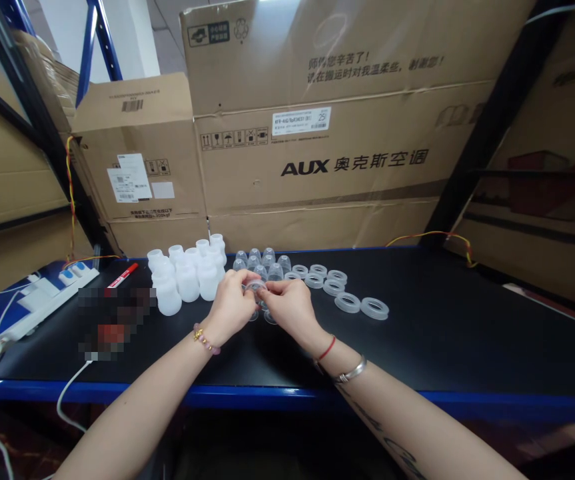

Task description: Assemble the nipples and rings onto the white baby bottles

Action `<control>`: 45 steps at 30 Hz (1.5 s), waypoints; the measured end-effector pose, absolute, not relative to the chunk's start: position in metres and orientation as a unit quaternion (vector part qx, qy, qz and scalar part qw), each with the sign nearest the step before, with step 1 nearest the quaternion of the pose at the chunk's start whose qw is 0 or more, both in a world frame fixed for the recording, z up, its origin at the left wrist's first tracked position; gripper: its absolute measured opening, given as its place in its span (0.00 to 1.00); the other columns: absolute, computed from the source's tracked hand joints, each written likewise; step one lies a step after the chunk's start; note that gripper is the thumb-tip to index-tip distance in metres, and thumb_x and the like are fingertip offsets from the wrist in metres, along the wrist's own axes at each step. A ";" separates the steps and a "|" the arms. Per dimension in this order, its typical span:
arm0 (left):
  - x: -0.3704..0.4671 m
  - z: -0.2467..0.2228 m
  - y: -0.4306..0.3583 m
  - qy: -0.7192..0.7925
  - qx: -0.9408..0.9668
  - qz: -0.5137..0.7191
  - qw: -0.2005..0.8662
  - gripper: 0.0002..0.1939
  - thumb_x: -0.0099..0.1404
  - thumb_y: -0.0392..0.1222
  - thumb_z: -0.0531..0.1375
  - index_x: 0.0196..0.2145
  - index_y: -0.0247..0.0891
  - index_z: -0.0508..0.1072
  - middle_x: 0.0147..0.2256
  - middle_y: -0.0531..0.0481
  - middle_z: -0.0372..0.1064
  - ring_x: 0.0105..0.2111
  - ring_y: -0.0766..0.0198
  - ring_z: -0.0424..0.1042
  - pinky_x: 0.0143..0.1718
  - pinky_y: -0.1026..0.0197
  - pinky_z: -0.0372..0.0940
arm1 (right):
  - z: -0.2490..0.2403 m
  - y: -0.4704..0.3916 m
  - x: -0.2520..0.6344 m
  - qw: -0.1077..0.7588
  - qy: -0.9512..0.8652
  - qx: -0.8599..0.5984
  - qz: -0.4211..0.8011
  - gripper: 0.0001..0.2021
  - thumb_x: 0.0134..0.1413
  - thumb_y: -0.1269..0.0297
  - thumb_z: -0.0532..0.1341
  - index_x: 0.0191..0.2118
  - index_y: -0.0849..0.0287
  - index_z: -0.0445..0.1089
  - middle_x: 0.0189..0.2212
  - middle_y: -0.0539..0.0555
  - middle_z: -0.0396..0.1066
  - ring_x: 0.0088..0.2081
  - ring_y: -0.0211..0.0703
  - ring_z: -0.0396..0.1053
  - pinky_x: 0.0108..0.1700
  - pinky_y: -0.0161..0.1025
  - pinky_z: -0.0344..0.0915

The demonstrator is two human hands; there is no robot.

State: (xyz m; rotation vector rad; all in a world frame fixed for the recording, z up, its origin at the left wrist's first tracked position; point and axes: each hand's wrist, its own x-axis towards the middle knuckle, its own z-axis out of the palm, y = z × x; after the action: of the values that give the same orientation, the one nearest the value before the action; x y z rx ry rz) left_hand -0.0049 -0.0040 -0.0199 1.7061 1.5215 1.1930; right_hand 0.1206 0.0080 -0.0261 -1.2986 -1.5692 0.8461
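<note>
Between my two hands is a small translucent ring [256, 285], pinched from both sides at the fingertips. My left hand [234, 298] grips its left edge, and my right hand [287, 303] closes on the right. Whether another part is fitted inside the ring, I cannot make out. Just behind my fingers stand several clear domed caps [268, 259] in a cluster; my hands hide some of them. White, frosted bottles [188, 283] are grouped left of my left hand. To the right of my right hand, loose translucent rings [348, 303] lie flat on the black tabletop [447, 340].
Large cardboard boxes [367, 213] wall off the back. At left are a white power strip [50, 303] with cables, a red marker [122, 278] and a pixelated patch. A blue edge [287, 398] runs along the table's front. Thin yellow-red wires [430, 235] trail at the back right.
</note>
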 end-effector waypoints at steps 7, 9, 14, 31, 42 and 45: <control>-0.019 -0.018 0.003 0.512 0.728 0.414 0.191 0.13 0.65 0.37 0.55 0.45 0.38 0.75 0.43 0.45 0.70 0.35 0.64 0.72 0.42 0.57 0.69 | -0.030 0.017 0.125 0.460 -0.643 -0.536 0.297 0.14 0.43 0.57 0.61 0.22 0.63 0.76 0.12 0.48 0.61 0.19 0.35 0.55 0.22 0.34 0.48; -0.023 -0.016 0.004 0.506 0.748 0.400 0.153 0.13 0.65 0.36 0.54 0.45 0.38 0.75 0.41 0.45 0.71 0.36 0.62 0.71 0.44 0.56 0.68 | -0.028 0.019 0.126 0.456 -0.635 -0.543 0.307 0.14 0.42 0.56 0.62 0.23 0.63 0.77 0.13 0.48 0.63 0.19 0.35 0.56 0.22 0.34 0.50; -0.020 -0.015 0.000 0.514 0.763 0.385 0.077 0.12 0.64 0.30 0.53 0.41 0.36 0.74 0.38 0.45 0.70 0.40 0.59 0.70 0.48 0.55 0.67 | -0.025 0.015 0.125 0.461 -0.631 -0.543 0.307 0.12 0.41 0.57 0.64 0.24 0.63 0.78 0.16 0.51 0.68 0.22 0.38 0.61 0.24 0.34 0.53; -0.017 -0.021 0.006 0.506 0.722 0.433 0.187 0.13 0.65 0.34 0.53 0.43 0.40 0.73 0.36 0.48 0.70 0.33 0.63 0.72 0.41 0.58 0.69 | -0.024 0.013 0.125 0.471 -0.659 -0.548 0.209 0.17 0.47 0.52 0.62 0.31 0.61 0.81 0.19 0.54 0.74 0.24 0.43 0.68 0.27 0.36 0.58; -0.006 -0.013 0.008 0.493 0.465 0.538 0.502 0.04 0.61 0.30 0.59 0.31 0.34 0.65 0.23 0.51 0.72 0.25 0.68 0.74 0.37 0.61 0.72 | -0.022 0.013 0.125 0.483 -0.642 -0.528 0.276 0.14 0.47 0.57 0.62 0.28 0.62 0.81 0.22 0.56 0.77 0.25 0.45 0.72 0.25 0.35 0.59; -0.006 -0.017 0.006 0.499 0.508 0.509 0.484 0.07 0.61 0.34 0.61 0.38 0.36 0.66 0.23 0.53 0.71 0.24 0.66 0.74 0.33 0.61 0.71 | -0.021 0.014 0.126 0.475 -0.634 -0.543 0.279 0.12 0.47 0.61 0.61 0.25 0.62 0.80 0.19 0.55 0.75 0.22 0.43 0.69 0.23 0.35 0.56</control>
State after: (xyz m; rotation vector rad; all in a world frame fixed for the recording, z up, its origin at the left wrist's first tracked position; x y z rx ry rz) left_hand -0.0059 0.0058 -0.0167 1.2363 1.2157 1.2389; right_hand 0.1263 0.0141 -0.0214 -1.3273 -1.5502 0.6832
